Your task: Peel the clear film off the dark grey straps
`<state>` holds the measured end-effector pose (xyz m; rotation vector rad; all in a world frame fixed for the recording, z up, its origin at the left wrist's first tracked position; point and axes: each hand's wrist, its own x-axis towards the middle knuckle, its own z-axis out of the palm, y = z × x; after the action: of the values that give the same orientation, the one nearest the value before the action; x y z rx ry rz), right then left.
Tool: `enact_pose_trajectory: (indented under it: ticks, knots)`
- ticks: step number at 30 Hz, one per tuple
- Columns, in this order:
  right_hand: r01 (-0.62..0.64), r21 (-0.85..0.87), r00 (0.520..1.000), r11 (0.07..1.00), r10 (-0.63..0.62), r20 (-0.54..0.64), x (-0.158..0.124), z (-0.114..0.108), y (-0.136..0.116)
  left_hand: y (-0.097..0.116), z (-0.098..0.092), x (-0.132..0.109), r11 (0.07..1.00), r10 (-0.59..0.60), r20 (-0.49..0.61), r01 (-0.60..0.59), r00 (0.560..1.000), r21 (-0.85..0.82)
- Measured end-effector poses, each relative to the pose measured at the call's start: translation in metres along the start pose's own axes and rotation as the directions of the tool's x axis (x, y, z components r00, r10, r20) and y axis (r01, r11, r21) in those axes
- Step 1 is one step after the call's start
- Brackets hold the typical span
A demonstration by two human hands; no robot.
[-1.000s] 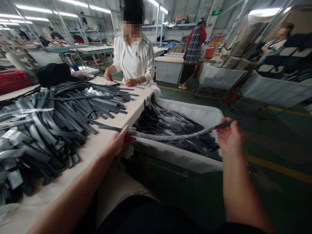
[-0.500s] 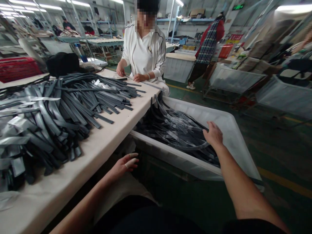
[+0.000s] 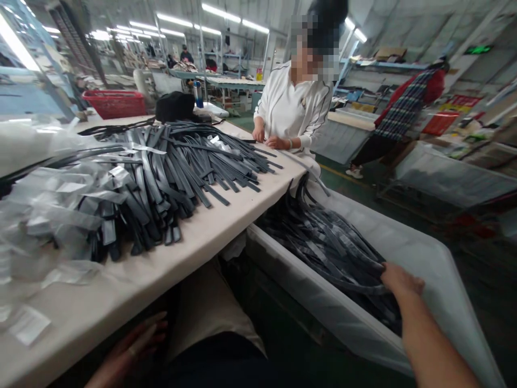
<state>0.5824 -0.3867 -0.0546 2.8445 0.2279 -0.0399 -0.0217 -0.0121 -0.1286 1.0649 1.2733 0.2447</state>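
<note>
Inside the white bin (image 3: 434, 258), my right hand (image 3: 402, 280) is closed at the far end of the long dark grey strips (image 3: 323, 237), with one strip's end against its fingers. How many strips it grips is hidden. My left hand (image 3: 139, 345) is low under the table's near edge, open, its fingers stretched out and holding nothing. Pale wraps show on some of its fingers. On the cream-covered table (image 3: 226, 229) lies a large heap of dark flat strips (image 3: 161, 178), with clear plastic wrappers (image 3: 56, 205) over its left part.
Across the table corner, a co-worker in white (image 3: 293, 108) handles a strip with both hands. A red basket (image 3: 115, 103), a black cloth bundle (image 3: 175, 108) and a blue bottle (image 3: 197, 94) stand at the back. Another person (image 3: 407, 108) stands by bins at right.
The view has swung left, showing more of the wrappers. My right hand has closed more at the strips' end. My left hand has dropped back towards the table's near edge.
</note>
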Motion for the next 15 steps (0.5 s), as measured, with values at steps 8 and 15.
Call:
enact_pose_trajectory:
  ticks: [8, 15]
  knots:
    - [0.429, 0.113, 0.875, 0.896, -0.381, -0.299, 0.042, -0.02, -0.132, -0.013, 0.002, 0.002, 0.999, 0.004, 0.012, -0.005, 1.0, 0.04]
    - [0.511, 0.168, 0.853, 0.843, -0.474, -0.219, 0.085, -0.038, -0.21, -0.009, -0.003, 0.005, 0.993, 0.045, -0.007, -0.044, 0.999, 0.11]
